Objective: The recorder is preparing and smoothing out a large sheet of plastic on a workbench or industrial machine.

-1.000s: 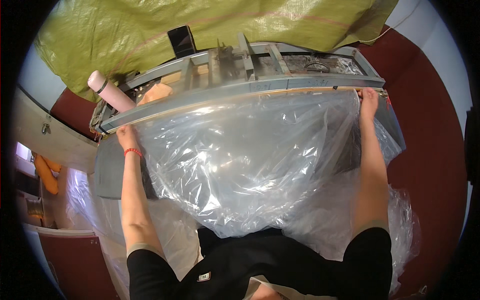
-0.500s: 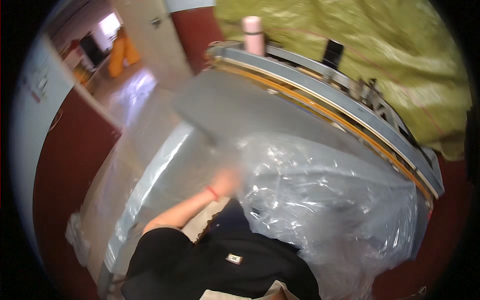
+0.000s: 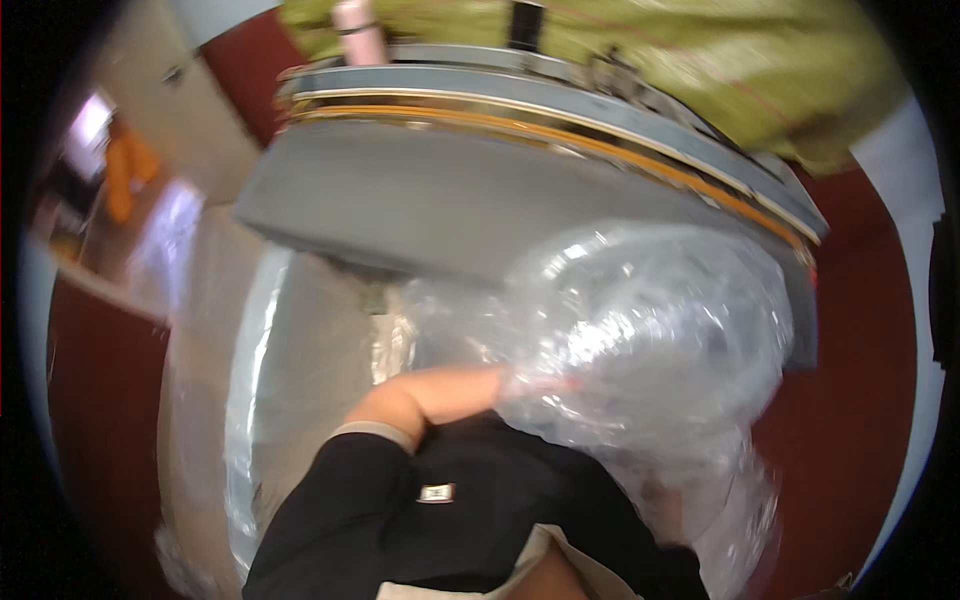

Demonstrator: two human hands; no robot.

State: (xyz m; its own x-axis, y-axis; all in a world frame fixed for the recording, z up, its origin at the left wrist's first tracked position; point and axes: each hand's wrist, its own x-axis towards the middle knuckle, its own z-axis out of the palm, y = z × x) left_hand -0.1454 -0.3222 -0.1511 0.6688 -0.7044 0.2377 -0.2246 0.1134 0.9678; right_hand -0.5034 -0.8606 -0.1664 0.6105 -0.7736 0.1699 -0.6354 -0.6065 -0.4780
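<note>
A large sheet of clear plastic film [image 3: 640, 330] billows over the right part of a grey-topped table [image 3: 400, 190] and hangs down at my right side. My left forearm [image 3: 440, 393] reaches across my front to the right. My left hand [image 3: 565, 383] is under or behind the film, with a reddish band showing faintly through. Its fingers are blurred by the film, so I cannot see their grip. Low on the right, a dim skin-toned patch behind the film seems to be my right hand [image 3: 662, 505]; its fingers do not show.
Along the table's far side runs a long grey metal bar [image 3: 480, 88] with an orange strip [image 3: 470, 118]. A pink bottle [image 3: 360, 32] and a black phone-like object [image 3: 526, 25] stand behind it. More film [image 3: 250, 380] lies at the left, near a door [image 3: 165, 90].
My view has turned, shifting the table leftward. My left hand has moved right, into the film. The film has lifted and bunched into a rounded billow, exposing more tabletop.
</note>
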